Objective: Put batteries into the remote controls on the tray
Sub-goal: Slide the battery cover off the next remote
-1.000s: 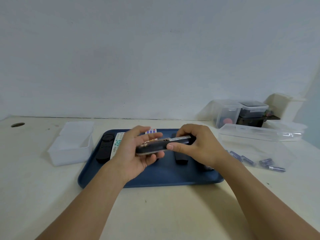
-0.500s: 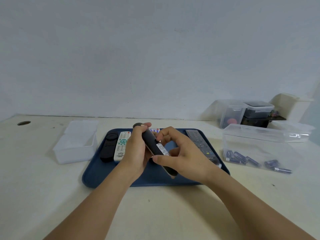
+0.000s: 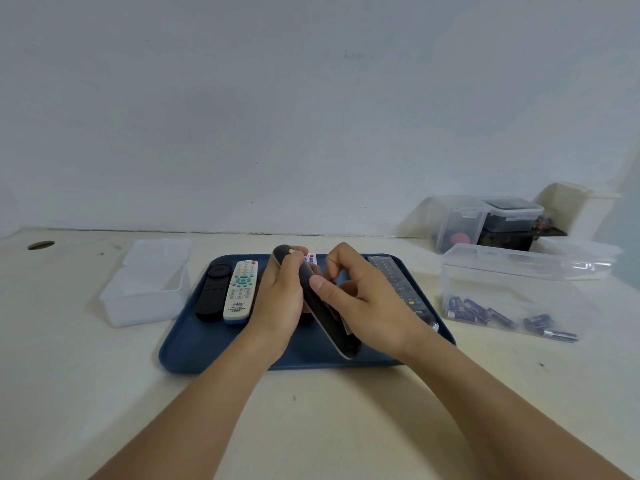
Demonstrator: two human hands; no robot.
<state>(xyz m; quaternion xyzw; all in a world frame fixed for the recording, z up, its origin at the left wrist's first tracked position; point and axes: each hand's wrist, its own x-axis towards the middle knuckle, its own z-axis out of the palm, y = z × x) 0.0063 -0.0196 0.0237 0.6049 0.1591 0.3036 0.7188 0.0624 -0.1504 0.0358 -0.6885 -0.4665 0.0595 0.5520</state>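
Both hands (image 3: 277, 303) (image 3: 363, 306) grip one black remote (image 3: 322, 313) over the tray (image 3: 194, 344) (hiding other remotes), batteries (image 3: 498, 315) boxed well apart.

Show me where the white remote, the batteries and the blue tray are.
white remote (image 3: 241, 291): head view, on its button face.
batteries (image 3: 471, 309): head view, on one battery's side.
blue tray (image 3: 180, 355): head view, on its near-left rim.

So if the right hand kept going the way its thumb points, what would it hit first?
The right hand already has its thumb on the black remote; pushing on leftward it would likely meet the left hand gripping that remote.
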